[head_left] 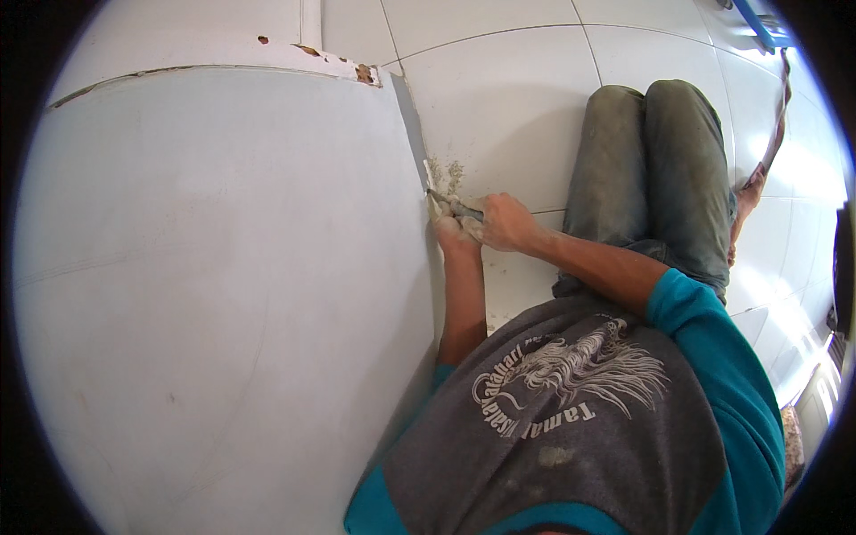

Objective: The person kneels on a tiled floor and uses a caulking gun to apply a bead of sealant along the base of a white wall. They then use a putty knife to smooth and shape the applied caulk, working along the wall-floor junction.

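In my right hand is a slim hand tool, grey at its handle, with a dark narrow tip reaching left to the foot of the white wall panel. My left hand is close against the panel's edge, its fingers curled beside the tool. Pale, putty-like smears coat those fingers; whether they grip the tool or a lump of paste is hidden. Greenish-grey crumbs lie on the floor tiles just beyond the tip, along a grey strip at the panel's base.
A large white panel fills the left side, chipped and brown along its far edge. White floor tiles lie ahead. My bent legs are right of my hands. A blue object and a long brown strip appear at far right.
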Action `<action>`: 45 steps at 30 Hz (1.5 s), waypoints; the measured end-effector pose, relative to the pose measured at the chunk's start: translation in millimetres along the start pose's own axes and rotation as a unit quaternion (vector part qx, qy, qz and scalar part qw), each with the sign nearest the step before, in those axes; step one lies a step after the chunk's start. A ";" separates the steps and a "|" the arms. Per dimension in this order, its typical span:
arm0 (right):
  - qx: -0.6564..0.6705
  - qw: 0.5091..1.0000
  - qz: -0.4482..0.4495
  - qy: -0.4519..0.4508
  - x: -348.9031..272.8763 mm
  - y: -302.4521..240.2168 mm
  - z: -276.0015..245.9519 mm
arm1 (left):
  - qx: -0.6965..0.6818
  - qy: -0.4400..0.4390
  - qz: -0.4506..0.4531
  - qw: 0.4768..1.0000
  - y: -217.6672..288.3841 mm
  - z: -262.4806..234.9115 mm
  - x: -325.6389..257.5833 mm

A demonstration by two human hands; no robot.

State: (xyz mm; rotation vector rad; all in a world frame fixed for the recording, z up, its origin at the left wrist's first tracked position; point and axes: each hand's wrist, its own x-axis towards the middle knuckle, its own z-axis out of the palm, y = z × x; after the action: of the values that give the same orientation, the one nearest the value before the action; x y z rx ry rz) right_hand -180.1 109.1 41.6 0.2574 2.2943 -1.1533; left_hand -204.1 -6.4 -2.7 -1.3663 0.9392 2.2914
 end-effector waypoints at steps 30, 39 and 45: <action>-0.011 0.999 -0.033 -0.001 -2.0 0.7 -3.9 | -0.032 -0.058 -0.027 0.997 -8.9 -17.9 19.9; -0.005 1.000 -0.029 0.004 -3.1 5.2 -5.8 | -0.053 -0.023 -0.036 0.998 -5.8 -1.7 5.2; -0.009 1.000 -0.015 0.009 -1.2 6.6 -4.2 | -0.045 -0.002 -0.034 0.998 -7.9 -8.0 17.1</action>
State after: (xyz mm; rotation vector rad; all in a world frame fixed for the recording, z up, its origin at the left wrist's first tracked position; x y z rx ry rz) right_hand -178.1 116.5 39.8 0.2282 2.3312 -1.1498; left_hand -202.9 -7.1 -23.1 -1.4058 0.7846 2.3100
